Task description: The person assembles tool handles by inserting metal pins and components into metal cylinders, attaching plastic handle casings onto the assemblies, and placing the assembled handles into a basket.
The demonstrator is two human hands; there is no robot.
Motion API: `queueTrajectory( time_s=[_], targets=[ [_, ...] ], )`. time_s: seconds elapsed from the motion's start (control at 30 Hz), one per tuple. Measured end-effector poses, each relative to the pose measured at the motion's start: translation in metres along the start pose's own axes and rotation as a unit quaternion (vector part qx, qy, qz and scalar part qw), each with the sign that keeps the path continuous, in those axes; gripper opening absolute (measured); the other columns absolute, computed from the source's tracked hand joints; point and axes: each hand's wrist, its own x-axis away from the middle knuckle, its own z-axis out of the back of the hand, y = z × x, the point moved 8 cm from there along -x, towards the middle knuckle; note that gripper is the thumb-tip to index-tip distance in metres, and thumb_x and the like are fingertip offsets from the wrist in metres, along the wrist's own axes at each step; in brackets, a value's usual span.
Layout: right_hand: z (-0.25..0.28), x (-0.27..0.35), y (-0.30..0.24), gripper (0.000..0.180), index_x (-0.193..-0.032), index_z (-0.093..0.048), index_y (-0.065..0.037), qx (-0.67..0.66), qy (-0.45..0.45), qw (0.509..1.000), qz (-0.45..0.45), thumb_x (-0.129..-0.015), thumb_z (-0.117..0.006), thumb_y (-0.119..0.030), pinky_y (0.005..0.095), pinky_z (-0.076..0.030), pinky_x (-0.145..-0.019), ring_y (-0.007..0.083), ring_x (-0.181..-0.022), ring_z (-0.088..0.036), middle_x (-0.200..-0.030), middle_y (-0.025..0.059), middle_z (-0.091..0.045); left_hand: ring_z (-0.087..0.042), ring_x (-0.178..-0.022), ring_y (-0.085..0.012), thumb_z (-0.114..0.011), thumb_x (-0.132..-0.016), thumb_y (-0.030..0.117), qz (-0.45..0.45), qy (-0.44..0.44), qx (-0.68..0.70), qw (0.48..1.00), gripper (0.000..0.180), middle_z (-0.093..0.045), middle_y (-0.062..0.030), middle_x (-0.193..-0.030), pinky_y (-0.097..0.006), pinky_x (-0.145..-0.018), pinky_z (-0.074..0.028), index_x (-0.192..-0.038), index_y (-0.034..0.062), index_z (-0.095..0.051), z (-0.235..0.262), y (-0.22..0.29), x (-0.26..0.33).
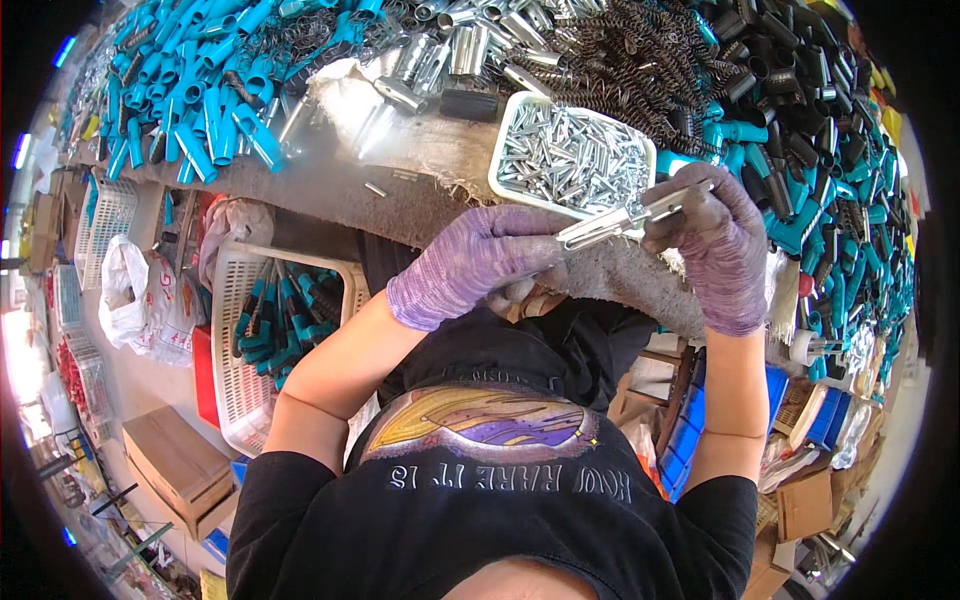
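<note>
In a purple knitted glove, my left hand (470, 258) pinches a shiny slotted metal sleeve (592, 231) just in front of the tray. My right hand (722, 250), gloved alike with dark-stained fingertips, grips a slim silver metal piece (668, 206) between thumb and fingers. The two metal parts meet or nearly touch; whether one sits inside the other I cannot tell. Right behind them stands a white plastic tray (494, 170), filled with small silver pins (570, 155). A single loose pin (375, 189) lies on the worn cloth-covered bench (330, 205) to the left.
Teal plastic handles (205, 110) heap at the back left. Dark coil springs (635, 75) and metal sleeves (468, 50) pile behind the tray; black and teal parts (800, 130) crowd the right. A white basket (232, 330) of teal-black tools and a cardboard box (180, 460) stand below left.
</note>
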Motion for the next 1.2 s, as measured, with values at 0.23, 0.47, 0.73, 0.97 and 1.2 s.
queueTrajectory(
  time_s=[0.23,0.47,0.73,0.97,1.2],
  targets=[
    [-0.005,-0.003,0.014,0.024,-0.100,-0.062,-0.001,0.048,0.001,0.999,-0.005,-0.090,-0.062,-0.023,0.0245,-0.049,-0.067,0.0097,-0.072,-0.058,-0.090,0.0066,-0.066,-0.046,-0.048,-0.0047,-0.060,-0.087,0.026,-0.010,0.010,-0.014,1.000,0.039,-0.060,-0.0010,-0.072,-0.019,-0.041,-0.035,-0.117,0.0011,-0.061,-0.004,0.002,0.002],
    [-0.020,-0.006,0.021,0.022,-0.098,-0.063,-0.002,0.091,-0.021,0.996,-0.015,-0.090,-0.062,-0.023,0.0239,-0.047,-0.073,0.0087,-0.079,-0.056,-0.091,0.0038,-0.065,-0.046,-0.048,-0.0034,-0.060,-0.088,0.026,-0.026,0.012,-0.002,1.000,0.036,-0.061,-0.0001,-0.072,-0.018,-0.040,-0.035,-0.114,0.0011,-0.062,0.003,-0.003,0.003],
    [-0.033,-0.030,0.017,0.026,-0.107,-0.064,-0.001,0.181,-0.010,0.983,0.015,-0.090,-0.062,-0.021,0.0242,-0.046,-0.080,0.0087,-0.086,-0.056,-0.094,0.0020,-0.065,-0.049,-0.051,-0.0049,-0.064,-0.087,0.029,-0.022,0.070,0.078,0.994,0.041,-0.064,-0.0049,-0.079,-0.017,-0.040,-0.037,-0.116,0.0005,-0.059,0.027,-0.012,0.009],
    [-0.020,-0.117,0.014,0.035,-0.117,-0.060,-0.016,0.769,-0.021,0.595,0.234,-0.082,-0.062,-0.020,0.0407,-0.049,-0.085,0.0314,-0.099,-0.058,-0.110,0.0100,-0.061,-0.048,-0.050,-0.0064,-0.061,-0.088,0.027,-0.065,0.130,0.120,0.982,0.026,-0.062,-0.0051,-0.074,-0.019,-0.039,-0.033,-0.092,0.0012,-0.061,0.065,-0.003,0.011],
    [-0.006,-0.130,-0.011,0.025,-0.113,-0.059,-0.008,0.480,0.016,0.854,0.199,-0.091,-0.057,-0.019,0.0300,-0.048,-0.068,0.0155,-0.077,-0.057,-0.087,0.0051,-0.059,-0.052,-0.051,-0.0070,-0.062,-0.087,0.025,-0.095,0.151,0.146,0.973,0.035,-0.065,-0.0074,-0.077,-0.019,-0.039,-0.038,-0.112,0.0005,-0.059,0.096,-0.002,0.014]
  ],
)
